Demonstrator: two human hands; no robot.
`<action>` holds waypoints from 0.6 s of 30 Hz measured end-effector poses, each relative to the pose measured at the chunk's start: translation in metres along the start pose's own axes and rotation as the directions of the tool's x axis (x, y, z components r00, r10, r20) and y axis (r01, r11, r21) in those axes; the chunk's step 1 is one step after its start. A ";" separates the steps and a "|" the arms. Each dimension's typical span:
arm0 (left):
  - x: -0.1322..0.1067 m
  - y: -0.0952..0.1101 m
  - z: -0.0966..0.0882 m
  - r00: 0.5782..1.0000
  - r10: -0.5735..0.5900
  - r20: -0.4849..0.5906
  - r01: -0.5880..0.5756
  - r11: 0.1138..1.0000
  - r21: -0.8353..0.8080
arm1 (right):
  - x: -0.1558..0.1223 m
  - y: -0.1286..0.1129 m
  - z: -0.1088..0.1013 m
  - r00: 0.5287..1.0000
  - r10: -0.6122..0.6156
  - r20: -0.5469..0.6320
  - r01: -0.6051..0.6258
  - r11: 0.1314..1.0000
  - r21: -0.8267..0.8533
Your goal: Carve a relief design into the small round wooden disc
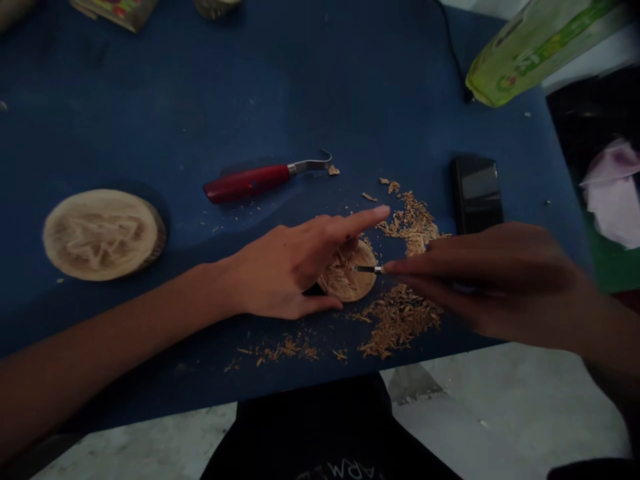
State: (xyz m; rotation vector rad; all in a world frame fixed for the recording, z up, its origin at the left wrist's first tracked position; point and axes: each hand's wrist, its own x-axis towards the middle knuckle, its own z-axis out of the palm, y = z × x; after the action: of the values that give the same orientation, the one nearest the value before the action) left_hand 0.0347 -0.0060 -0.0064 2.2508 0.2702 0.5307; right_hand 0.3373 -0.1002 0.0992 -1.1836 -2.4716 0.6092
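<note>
A small round wood slice (361,283) with a carved surface lies on the blue table. My left hand (293,263) grips its left side, thumb along the near edge and index finger stretched out above it; the other fingers are partly hidden. From the right, my right hand (505,283) is closed round a carving tool (369,269). Only the tool's metal shaft and ferrule show, and its tip touches the slice's face. Wood shavings (400,323) are heaped beside the slice, under and around my right hand.
A red-handled hook knife (250,183) lies beyond my left hand. To the left rests a larger oval wood slice (103,235) with a carved tree-like shape. A black box-like object (477,193) and a green plastic packet or bottle (535,53) are at the right. The table's near edge (280,392) runs before my lap.
</note>
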 end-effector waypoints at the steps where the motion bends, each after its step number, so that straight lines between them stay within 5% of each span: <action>1: 0.000 0.001 -0.001 1.000 -0.008 0.011 0.008 1.000 0.012 | -0.001 -0.002 -0.002 1.000 -0.013 0.004 0.013 0.999 -0.037; 10: 0.002 0.000 -0.001 1.000 -0.004 0.001 0.004 1.000 0.008 | 0.002 0.007 0.006 0.973 -0.222 0.064 0.231 0.943 -0.239; 18: 0.002 0.002 -0.003 1.000 0.012 0.000 -0.012 0.999 0.031 | -0.002 0.019 -0.005 0.958 -0.273 0.088 0.287 0.916 -0.279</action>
State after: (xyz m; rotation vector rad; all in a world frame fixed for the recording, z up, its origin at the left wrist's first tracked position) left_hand 0.0350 -0.0046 -0.0031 2.2839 0.2664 0.5368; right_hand 0.3529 -0.0905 0.0935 -0.8856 -2.7712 0.2018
